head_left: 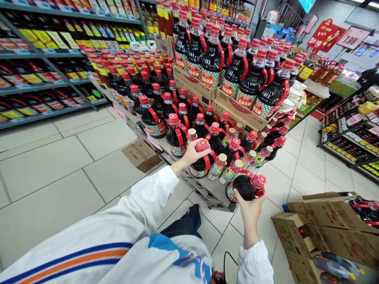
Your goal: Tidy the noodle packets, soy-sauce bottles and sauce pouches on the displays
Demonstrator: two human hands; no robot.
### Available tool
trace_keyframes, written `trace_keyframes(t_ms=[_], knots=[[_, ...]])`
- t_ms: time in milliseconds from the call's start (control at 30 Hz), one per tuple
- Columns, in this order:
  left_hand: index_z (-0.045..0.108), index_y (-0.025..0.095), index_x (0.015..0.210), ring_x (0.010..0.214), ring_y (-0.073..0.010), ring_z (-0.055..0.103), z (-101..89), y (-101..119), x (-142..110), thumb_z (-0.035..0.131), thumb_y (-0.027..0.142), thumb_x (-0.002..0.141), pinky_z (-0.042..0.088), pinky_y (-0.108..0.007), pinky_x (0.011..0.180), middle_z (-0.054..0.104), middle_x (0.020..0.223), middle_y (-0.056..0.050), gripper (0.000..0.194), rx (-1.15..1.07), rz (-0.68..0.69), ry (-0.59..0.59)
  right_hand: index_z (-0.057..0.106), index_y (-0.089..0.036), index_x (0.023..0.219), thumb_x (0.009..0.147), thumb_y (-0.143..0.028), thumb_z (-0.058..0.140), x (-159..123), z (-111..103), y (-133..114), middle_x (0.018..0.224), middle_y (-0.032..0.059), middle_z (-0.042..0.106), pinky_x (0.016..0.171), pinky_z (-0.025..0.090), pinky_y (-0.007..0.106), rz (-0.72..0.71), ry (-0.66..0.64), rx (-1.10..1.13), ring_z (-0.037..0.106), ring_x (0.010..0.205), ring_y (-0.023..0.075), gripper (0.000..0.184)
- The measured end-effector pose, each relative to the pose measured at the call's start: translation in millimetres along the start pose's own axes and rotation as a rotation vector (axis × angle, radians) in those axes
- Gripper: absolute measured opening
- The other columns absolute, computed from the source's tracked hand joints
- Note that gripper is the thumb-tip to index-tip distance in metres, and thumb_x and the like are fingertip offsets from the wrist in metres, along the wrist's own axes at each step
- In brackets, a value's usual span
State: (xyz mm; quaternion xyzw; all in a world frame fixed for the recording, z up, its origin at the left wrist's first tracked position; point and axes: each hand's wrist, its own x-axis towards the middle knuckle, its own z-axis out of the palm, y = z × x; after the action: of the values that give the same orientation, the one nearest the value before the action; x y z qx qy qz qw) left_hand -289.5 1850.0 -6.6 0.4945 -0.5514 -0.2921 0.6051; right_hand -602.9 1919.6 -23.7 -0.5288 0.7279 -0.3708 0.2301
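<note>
Head view: left hand [194,154] grips a soy sauce bottle [199,170] by the cap [202,144]. Right hand [250,205] clasps another bottle [243,187] at the table's corner [222,202], likely for steadiness.

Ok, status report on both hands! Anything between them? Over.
Left hand on red bottle cap. Right hand gripping soy sauce bottle. Gold-capped bottles between.

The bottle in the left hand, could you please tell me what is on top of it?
A red cap; the left hand covers part of the bottle below it.
</note>
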Motion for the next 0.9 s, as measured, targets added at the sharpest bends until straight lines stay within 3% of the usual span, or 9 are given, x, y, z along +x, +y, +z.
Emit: trace_keyframes(t_ms=[233,367,467,533,567,633,733,800,900], knots=[[0.062,0.017,0.088,0.081,-0.0195,0.063,-0.2,0.9,-2.7,0.080,0.048,0.074,0.052,-0.035,0.083,0.069,0.088,-0.006,0.038,-0.024,0.006,-0.002,0.030,-0.017,0.144,0.050,-0.069,0.087,-6.8,2.7,-16.8,0.133,0.0250,0.057,0.100,0.046,0.057,0.064,0.043,-0.092,0.060,0.117,0.0423,0.122],[0.060,0.017,0.089,0.081,-0.0191,0.061,-4.6,5.1,-4.2,0.080,0.047,0.075,0.051,-0.035,0.082,0.067,0.088,-0.005,0.038,-0.049,0.005,-0.016,0.025,-0.012,0.146,0.047,-0.070,0.087,-10.9,5.2,-14.3,0.138,0.0289,0.052,0.103,0.044,0.061,0.033,0.038,0.005,0.059,0.119,0.0436,0.130],[0.059,0.018,0.092,0.081,-0.0189,0.061,-13.1,8.6,-4.4,0.081,0.047,0.074,0.050,-0.033,0.081,0.066,0.089,-0.003,0.041,-0.077,-0.021,-0.108,0.024,-0.005,0.149,0.047,-0.066,0.091,-33.7,21.3,-25.2,0.152,0.0392,0.029,0.114,0.023,0.072,-0.123,0.247,0.036,0.031,0.140,0.0547,0.137],[0.059,0.018,0.099,0.086,-0.0199,0.062,-20.9,9.8,-3.6,0.081,0.047,0.074,0.049,-0.033,0.083,0.066,0.093,-0.003,0.045,-0.100,-0.046,-0.188,0.018,0.001,0.152,0.057,-0.063,0.089,-59.4,44.5,-43.0,0.156,0.0415,0.013,0.116,0.007,0.076,-0.256,0.434,-0.035,0.007,0.148,0.0557,0.135],[0.058,0.018,0.102,0.089,-0.0208,0.063,-25.2,9.8,-2.8,0.082,0.047,0.073,0.049,-0.034,0.084,0.067,0.096,-0.003,0.048,-0.103,-0.053,-0.234,0.015,0.003,0.153,0.065,-0.060,0.085,-73.0,59.3,-54.0,0.157,0.0411,0.011,0.117,0.007,0.075,-0.308,0.477,-0.058,0.004,0.149,0.0532,0.129],[0.057,0.019,0.109,0.094,-0.0226,0.064,-33.6,8.9,0.2,0.086,0.047,0.069,0.049,-0.034,0.087,0.067,0.101,-0.004,0.057,-0.100,-0.052,-0.326,0.014,0.001,0.154,0.081,-0.055,0.074,-95.5,91.4,-76.8,0.155,0.0380,0.017,0.117,0.017,0.071,-0.363,0.435,-0.024,0.013,0.150,0.0472,0.110],[0.056,0.019,0.114,0.099,-0.0252,0.065,-44.5,7.6,7.5,0.090,0.043,0.064,0.050,-0.036,0.091,0.068,0.107,-0.006,0.066,-0.106,0.001,-0.453,0.029,-0.006,0.151,0.094,-0.052,0.057,-106.9,130.2,-103.9,0.148,0.0298,0.037,0.112,0.037,0.060,-0.308,0.299,0.120,0.040,0.139,0.0386,0.079],[0.057,0.019,0.114,0.101,-0.0260,0.065,-50.6,9.0,13.4,0.090,0.039,0.064,0.050,-0.037,0.092,0.068,0.110,-0.007,0.064,-0.104,0.042,-0.529,0.038,-0.010,0.147,0.097,-0.051,0.050,-99.5,141.6,-114.9,0.141,0.0251,0.048,0.107,0.043,0.054,-0.252,0.257,0.173,0.053,0.128,0.0339,0.066],[0.058,0.018,0.114,0.101,-0.0263,0.066,-59.2,15.2,21.3,0.086,0.031,0.068,0.051,-0.038,0.092,0.069,0.110,-0.008,0.055,-0.075,0.086,-0.641,0.042,-0.010,0.146,0.097,-0.053,0.046,-76.9,139.6,-124.0,0.140,0.0244,0.054,0.104,0.045,0.050,-0.224,0.248,0.090,0.057,0.125,0.0340,0.065]])
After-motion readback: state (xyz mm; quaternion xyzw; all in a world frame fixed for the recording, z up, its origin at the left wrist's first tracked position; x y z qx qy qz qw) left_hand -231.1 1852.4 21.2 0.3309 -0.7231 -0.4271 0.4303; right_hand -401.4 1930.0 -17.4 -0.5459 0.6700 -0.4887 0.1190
